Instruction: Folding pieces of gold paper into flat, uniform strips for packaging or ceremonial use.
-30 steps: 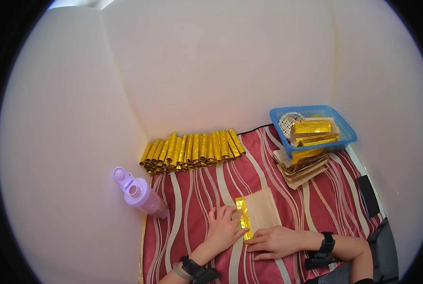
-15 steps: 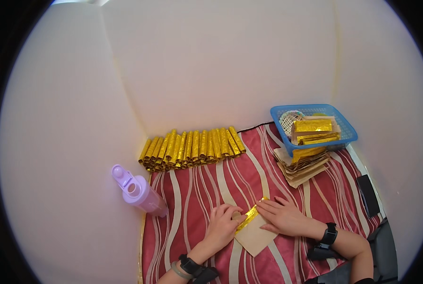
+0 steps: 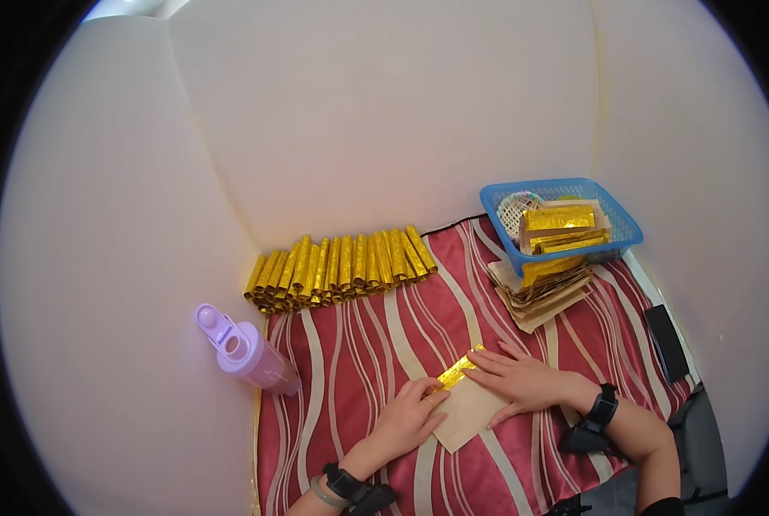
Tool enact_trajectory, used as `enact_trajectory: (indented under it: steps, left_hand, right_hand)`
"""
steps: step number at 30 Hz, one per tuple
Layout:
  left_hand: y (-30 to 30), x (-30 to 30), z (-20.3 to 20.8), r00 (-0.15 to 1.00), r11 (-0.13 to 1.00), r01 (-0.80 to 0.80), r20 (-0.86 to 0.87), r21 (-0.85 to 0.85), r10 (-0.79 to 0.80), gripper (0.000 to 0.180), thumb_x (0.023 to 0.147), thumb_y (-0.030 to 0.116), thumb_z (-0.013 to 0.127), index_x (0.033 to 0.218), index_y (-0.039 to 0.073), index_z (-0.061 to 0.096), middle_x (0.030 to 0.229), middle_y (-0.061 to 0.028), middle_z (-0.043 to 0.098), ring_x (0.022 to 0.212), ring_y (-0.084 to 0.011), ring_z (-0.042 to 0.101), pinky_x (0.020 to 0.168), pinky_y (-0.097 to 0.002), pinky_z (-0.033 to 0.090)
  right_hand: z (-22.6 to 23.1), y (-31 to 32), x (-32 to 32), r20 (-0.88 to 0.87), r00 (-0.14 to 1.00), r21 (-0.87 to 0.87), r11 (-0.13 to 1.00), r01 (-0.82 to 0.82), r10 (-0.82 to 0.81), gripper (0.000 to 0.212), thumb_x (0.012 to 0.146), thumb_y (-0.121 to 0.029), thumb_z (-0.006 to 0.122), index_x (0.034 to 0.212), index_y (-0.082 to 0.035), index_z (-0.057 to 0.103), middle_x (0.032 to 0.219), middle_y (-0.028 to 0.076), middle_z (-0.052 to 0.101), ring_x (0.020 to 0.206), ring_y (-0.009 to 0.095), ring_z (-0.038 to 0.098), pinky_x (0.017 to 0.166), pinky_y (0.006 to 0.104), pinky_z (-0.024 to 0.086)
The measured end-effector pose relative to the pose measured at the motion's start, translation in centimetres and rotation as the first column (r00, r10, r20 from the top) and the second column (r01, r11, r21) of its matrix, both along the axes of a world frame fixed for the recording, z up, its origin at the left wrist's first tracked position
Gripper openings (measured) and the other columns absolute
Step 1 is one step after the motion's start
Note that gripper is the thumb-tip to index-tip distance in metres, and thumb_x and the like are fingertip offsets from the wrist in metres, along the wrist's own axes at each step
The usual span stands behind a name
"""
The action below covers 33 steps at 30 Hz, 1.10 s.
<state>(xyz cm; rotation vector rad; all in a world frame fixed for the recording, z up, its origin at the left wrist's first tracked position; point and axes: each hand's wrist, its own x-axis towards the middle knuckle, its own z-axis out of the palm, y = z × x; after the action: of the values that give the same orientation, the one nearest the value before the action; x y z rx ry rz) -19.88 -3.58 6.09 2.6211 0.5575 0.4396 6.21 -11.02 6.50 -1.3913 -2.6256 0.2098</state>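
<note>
A beige sheet of joss paper (image 3: 463, 419) with a gold foil strip (image 3: 459, 368) along its far edge lies slantwise on the cloth in front of me. At its left side, my left hand (image 3: 406, 420) has curled fingers on the strip's end and the thumb on the paper; the fingertips are partly hidden. My right hand (image 3: 526, 381) lies flat over the right part of the sheet, fingers stretched out along the strip and thumb apart. Farther back on the left is a stacked pile of gold paper rolls (image 3: 346, 265).
A blue plastic basket (image 3: 628, 230) with foil papers stands at the back right, beside a stack of brown papers (image 3: 535, 308). A purple shaker bottle (image 3: 255, 357) stands left; a black phone-like slab (image 3: 666, 342) lies right. Striped red cloth (image 3: 350, 344) covers the surface; white walls enclose it.
My left fingers have shifted along the foil edge, with the thumb now farther from them on the paper. My right hand stays flat on the sheet. The whole view has shifted slightly.
</note>
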Motion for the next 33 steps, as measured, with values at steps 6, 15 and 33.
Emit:
enact_trajectory:
  steps: [6, 15, 33]
  left_hand:
    - [-2.4, 0.9, 0.6, 0.998, 0.999, 0.025, -0.061, 0.033, -0.023, 0.054, 0.072, 0.043, 0.079, 0.103, 0.006, 0.055, 0.112, -0.0132, 0.047, 0.109, -0.0313, 0.047, 0.092, -0.0409, 0.044]
    - [-2.9, 1.3, 0.1, 1.0, 0.998, 0.003, -0.022, 0.061, -0.001, 0.036, 0.073, 0.029, 0.077, 0.091, 0.007, 0.055, 0.103, -0.0106, 0.049, 0.102, -0.0305, 0.048, 0.09, -0.0417, 0.043]
    - [-2.4, 1.1, -0.5, 0.971, 0.979, -0.138, 0.176, -0.149, 0.164, 0.013, 0.081, 0.009, 0.067, 0.093, 0.006, 0.065, 0.1, -0.0089, 0.059, 0.098, -0.0271, 0.058, 0.081, -0.0365, 0.049]
  right_hand:
    - [0.2, 0.5, 1.1, -0.293, 0.956, -0.173, 0.985, -0.021, -0.031, 0.075, 0.072, -0.046, 0.077, 0.127, -0.003, 0.047, 0.146, 0.027, 0.032, 0.14, 0.037, 0.027, 0.115, 0.0497, 0.018]
    - [-0.2, 0.8, 1.6, -0.316, 0.947, -0.172, 0.979, -0.112, 0.053, 0.057, 0.071, -0.037, 0.08, 0.113, -0.01, 0.053, 0.148, 0.027, 0.029, 0.142, 0.038, 0.023, 0.115, 0.0503, 0.016]
    - [-1.3, 1.3, 1.8, -0.548, 0.825, -0.129, 0.988, 0.084, -0.142, 0.025, 0.083, -0.028, 0.071, 0.086, -0.003, 0.066, 0.133, 0.018, 0.052, 0.128, 0.034, 0.043, 0.108, 0.0462, 0.031]
